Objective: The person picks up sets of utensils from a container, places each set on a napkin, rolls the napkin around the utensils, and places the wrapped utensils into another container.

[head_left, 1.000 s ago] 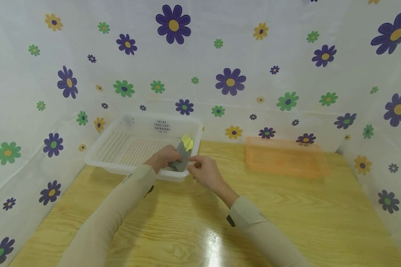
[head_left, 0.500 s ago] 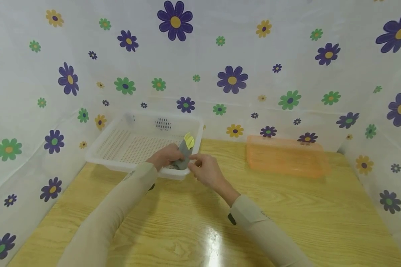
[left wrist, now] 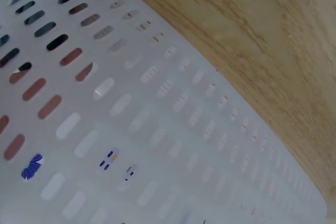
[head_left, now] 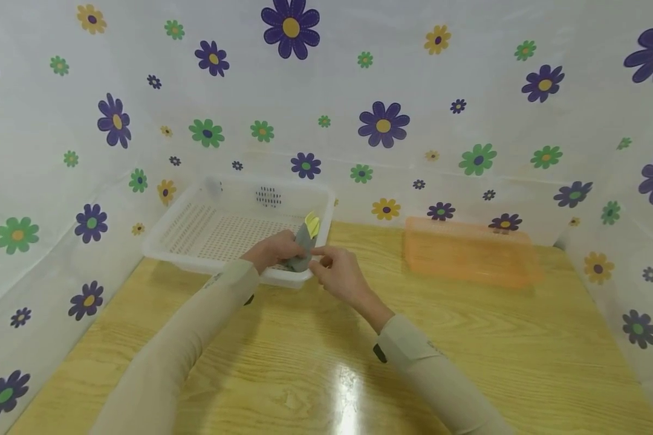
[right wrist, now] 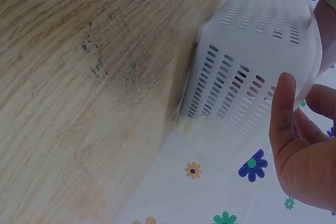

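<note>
My left hand (head_left: 279,246) reaches over the front rim of a white perforated plastic basket (head_left: 158,248). At its near right corner it holds a grey item (head_left: 303,241) with a bright yellow top (head_left: 312,225), standing slightly tilted; its kind is unclear. My right hand (head_left: 341,273) is at the same corner, thumb and forefinger at the rim beside the grey item. In the right wrist view the right thumb (right wrist: 283,98) lies along the outside of the basket wall (right wrist: 236,82), and the fingers curl on the rim's other side. The left wrist view shows only the basket's slotted wall (left wrist: 142,93) and wood.
A shallow translucent orange basket (head_left: 468,257) stands at the back right of the wood-grain table (head_left: 283,362). White sheeting with printed flowers (head_left: 383,125) encloses the back and both sides. Light glares off the front of the table.
The head view has tipped slightly downward, shifting the scene up in the picture. Both hands keep their places at the basket corner; the grey item has turned slightly and looks narrower.
</note>
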`<state>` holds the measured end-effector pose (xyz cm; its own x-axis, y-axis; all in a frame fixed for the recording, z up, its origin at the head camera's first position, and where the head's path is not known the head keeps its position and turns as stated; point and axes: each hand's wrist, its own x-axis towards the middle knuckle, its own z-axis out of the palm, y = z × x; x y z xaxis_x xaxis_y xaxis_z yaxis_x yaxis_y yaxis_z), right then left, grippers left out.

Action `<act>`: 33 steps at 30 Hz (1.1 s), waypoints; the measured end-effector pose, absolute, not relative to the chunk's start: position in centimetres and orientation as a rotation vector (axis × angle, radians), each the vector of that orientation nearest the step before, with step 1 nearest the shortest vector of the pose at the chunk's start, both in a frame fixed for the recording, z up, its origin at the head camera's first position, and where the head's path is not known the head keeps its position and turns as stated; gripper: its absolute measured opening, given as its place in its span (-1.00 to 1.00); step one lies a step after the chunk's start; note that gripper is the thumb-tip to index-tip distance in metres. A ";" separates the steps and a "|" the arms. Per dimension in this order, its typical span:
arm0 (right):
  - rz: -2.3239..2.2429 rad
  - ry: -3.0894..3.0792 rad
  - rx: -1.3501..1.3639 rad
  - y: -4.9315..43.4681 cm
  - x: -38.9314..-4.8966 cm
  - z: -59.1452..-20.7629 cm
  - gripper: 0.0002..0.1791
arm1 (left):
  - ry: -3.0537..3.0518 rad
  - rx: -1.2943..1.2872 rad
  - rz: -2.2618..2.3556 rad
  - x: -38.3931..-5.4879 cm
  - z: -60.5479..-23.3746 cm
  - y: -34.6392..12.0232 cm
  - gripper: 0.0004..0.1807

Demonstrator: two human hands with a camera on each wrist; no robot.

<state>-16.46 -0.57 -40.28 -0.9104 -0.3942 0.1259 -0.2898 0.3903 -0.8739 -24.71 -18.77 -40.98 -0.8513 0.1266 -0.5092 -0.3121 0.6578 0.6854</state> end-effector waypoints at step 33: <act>-1.594 2.538 -0.608 -0.7 -16.0 -40.1 -0.65 | 2.712 -0.231 0.502 -24.4 -41.4 -18.2 -0.32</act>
<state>-16.04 -0.67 -40.12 -0.9176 -0.3727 0.1380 -0.2862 0.3787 -0.8802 -24.42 -18.18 -41.35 -0.9176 -0.0918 -0.3868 -0.2241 0.9231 0.3126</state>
